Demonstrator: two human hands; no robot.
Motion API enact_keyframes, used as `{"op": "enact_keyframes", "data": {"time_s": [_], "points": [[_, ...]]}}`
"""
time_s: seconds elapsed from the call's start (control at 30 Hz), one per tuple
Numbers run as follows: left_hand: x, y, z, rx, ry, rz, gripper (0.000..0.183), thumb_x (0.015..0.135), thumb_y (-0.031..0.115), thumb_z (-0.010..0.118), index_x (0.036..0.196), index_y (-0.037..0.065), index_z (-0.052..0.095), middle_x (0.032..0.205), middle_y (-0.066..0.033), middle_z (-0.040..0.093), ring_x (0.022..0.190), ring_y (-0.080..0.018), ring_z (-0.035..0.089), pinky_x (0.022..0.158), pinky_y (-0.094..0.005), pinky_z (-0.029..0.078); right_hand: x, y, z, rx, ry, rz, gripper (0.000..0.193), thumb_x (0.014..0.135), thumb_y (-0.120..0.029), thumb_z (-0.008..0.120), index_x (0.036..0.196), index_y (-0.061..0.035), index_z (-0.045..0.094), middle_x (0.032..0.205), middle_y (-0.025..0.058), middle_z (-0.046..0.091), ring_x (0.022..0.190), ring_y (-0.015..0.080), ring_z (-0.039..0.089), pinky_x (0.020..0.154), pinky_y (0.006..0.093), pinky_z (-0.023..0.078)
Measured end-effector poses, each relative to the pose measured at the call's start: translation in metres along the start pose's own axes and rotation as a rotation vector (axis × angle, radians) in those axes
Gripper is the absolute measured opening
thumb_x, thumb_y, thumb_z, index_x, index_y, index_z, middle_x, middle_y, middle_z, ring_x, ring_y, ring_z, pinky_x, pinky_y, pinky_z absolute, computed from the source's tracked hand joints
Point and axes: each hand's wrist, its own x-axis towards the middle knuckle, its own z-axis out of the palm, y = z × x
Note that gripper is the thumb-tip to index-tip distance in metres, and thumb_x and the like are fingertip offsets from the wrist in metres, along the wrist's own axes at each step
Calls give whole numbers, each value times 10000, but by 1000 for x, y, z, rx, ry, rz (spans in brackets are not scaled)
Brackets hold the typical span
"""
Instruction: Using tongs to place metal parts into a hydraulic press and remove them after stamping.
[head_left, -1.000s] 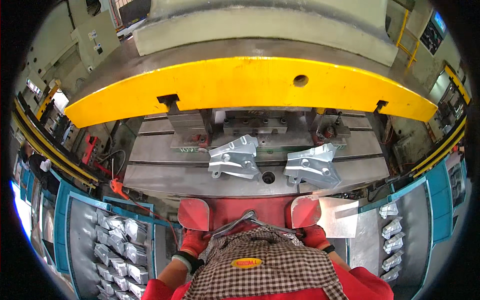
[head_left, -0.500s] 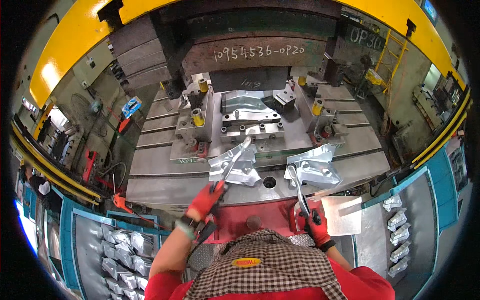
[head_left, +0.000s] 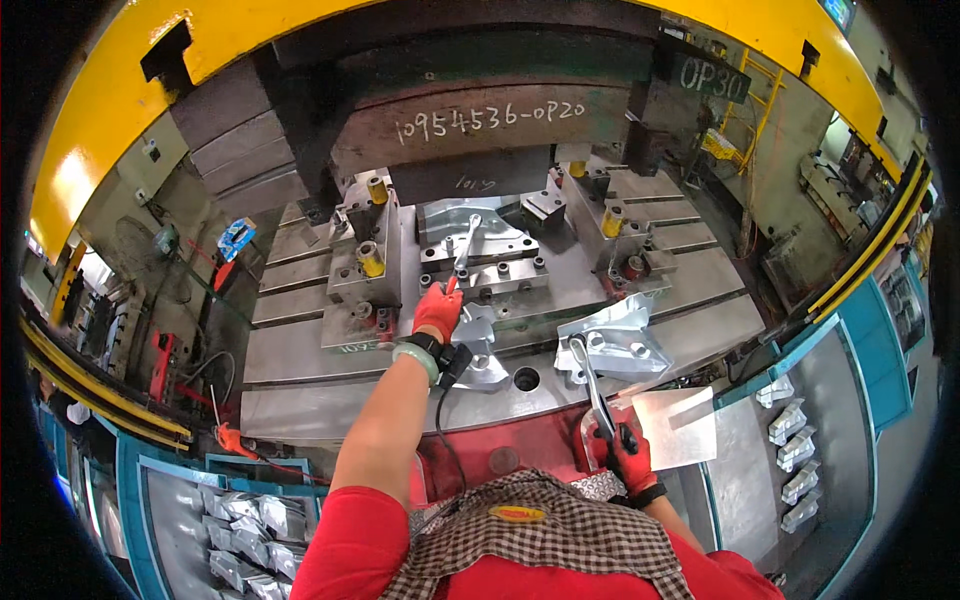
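My left hand (head_left: pixel 437 314), in a red glove, is closed around the red grip of a long metal hand tool with a round head (head_left: pixel 467 245). Its head is over the silver formed sheet-metal part (head_left: pixel 446 215) in the press die; I cannot tell whether they touch. Below that arm, another formed part (head_left: pixel 488 368) lies on the press bed, partly covered by my wrist. My right hand (head_left: pixel 632 458), also gloved, grips the dark handle of a similar round-headed tool (head_left: pixel 590 378). That head rests at the near left edge of a third formed part (head_left: pixel 628 345).
The heavy upper die (head_left: pixel 470 120) hangs over the lower die block (head_left: pixel 490 280), flanked by yellow-topped guide posts (head_left: pixel 370 260). A flat metal plate (head_left: pixel 680 428) lies beside my right hand. Blue-framed tables hold formed parts, piled at left (head_left: pixel 250 530) and in a row at right (head_left: pixel 792 452).
My left hand and its tool have moved forward, from the left formed part on the bed to the part in the die. My right hand stays nearly in place. The view has shifted slightly.
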Motion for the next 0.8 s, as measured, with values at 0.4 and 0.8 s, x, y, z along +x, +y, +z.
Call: {"op": "enact_keyframes", "data": {"time_s": [0.4, 0.8], "points": [[-66, -23, -36, -183, -190, 42, 249, 894, 238, 502, 970, 16, 581, 749, -107, 565, 707, -153, 524, 631, -310, 422, 2, -7, -2, 46, 49, 34, 158, 851, -194, 564, 871, -42, 602, 674, 58, 599, 607, 113, 536, 582, 303, 440], [-254, -72, -80, -113, -208, -238, 251, 795, 168, 600, 1005, 40, 555, 939, -178, 584, 884, -320, 556, 730, -388, 438, 3, -13, -3, 22, -8, 7, 202, 845, -279, 533, 839, -78, 552, 720, 146, 566, 659, 318, 568, 602, 383, 436]]}}
